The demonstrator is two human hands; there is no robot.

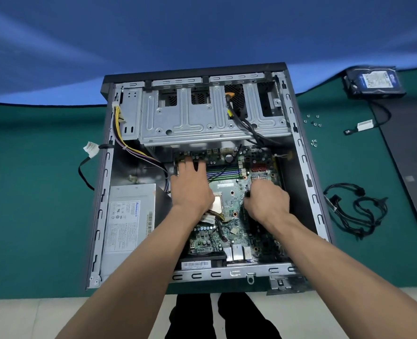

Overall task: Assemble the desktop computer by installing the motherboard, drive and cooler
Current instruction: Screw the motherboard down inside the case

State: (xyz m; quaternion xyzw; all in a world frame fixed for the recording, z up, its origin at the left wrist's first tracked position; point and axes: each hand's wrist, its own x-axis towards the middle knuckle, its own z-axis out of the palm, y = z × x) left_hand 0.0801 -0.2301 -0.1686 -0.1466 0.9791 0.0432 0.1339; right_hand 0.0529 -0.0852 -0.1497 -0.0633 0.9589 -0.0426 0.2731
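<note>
Seating the motherboard (pixel 229 192) in the open case (pixel 307 172), which lies on its side on the green bench (pixel 31 192). To do it well I judge: line the rear ports up with the back panel, settle the holes over the standoffs, keep loose cables (pixel 134 152) out from under, press on the edges only. My left hand (pixel 190 187) lies flat, fingers spread on the board's far left corner. My right hand (pixel 267 201) has fingers curled at the board's right side; what they pinch I cannot tell. Both arms reach straight in, hands apart. Drive (pixel 373 81) waits on the bench far right, screws (pixel 312 122) near it. Cooler not fitted.
</note>
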